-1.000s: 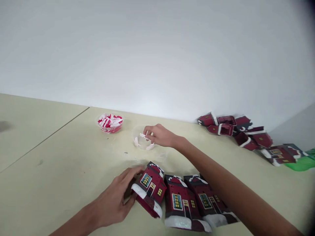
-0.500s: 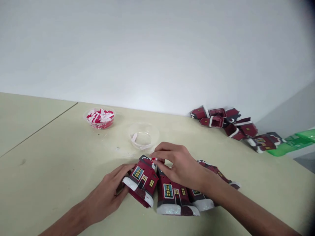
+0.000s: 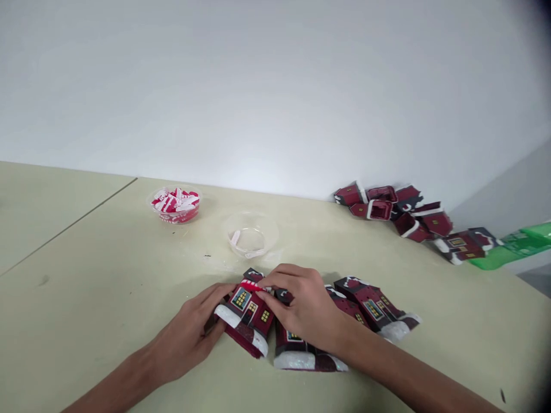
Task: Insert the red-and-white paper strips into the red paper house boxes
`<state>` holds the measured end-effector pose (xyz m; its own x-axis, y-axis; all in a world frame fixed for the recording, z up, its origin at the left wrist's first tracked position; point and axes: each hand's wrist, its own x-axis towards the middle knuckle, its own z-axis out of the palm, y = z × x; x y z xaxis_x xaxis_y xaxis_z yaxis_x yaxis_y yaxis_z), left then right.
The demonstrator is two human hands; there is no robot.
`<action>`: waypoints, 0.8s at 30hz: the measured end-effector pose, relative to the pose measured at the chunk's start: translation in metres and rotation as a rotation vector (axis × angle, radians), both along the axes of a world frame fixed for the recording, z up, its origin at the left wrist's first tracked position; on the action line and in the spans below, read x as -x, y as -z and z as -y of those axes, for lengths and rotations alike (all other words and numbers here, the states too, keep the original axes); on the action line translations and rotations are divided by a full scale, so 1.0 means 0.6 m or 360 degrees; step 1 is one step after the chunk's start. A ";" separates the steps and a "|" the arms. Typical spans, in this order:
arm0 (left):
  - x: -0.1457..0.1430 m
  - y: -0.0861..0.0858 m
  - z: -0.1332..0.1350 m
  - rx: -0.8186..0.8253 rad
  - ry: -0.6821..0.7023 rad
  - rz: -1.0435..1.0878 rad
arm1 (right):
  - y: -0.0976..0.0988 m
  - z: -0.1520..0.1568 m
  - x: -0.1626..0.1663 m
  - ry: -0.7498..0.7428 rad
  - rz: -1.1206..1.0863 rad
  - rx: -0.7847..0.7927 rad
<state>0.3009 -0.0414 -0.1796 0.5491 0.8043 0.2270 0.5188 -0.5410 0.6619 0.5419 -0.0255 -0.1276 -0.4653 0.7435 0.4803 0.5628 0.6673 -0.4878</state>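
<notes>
My left hand [image 3: 196, 324] is closed on the left side of a dark red toy house [image 3: 257, 324] with yellow windows and a white glittery base, tilted on the table. Across the house's front, just under its grey roof edge, lies a small red-and-white striped piece [image 3: 251, 285]. The fingertips of my right hand [image 3: 297, 301] pinch the right end of that piece against the house. Under and behind my right hand stand a second house [image 3: 301, 360], partly hidden by it, and a further house [image 3: 372, 307] to the right.
A clear bowl of red-and-white pieces [image 3: 175, 205] stands at the back left. Nearer the middle, a second clear bowl [image 3: 253, 232] holds a few pale pieces. More red houses [image 3: 387, 209] lie in a pile along the wall, beside a green plastic packet [image 3: 512, 246].
My right hand has shifted left and slightly down, bringing the striped piece onto the house front. My left hand keeps its hold on the house.
</notes>
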 end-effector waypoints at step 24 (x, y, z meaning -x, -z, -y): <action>-0.005 0.007 0.004 -0.0063 0.0019 -0.0099 | -0.054 0.018 0.041 -0.0021 0.1077 0.0247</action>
<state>0.3037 -0.0438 -0.1837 0.5727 0.7887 0.2235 0.5518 -0.5725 0.6064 0.5176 -0.0365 -0.0952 -0.6344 0.7724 -0.0301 0.7693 0.6271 -0.1225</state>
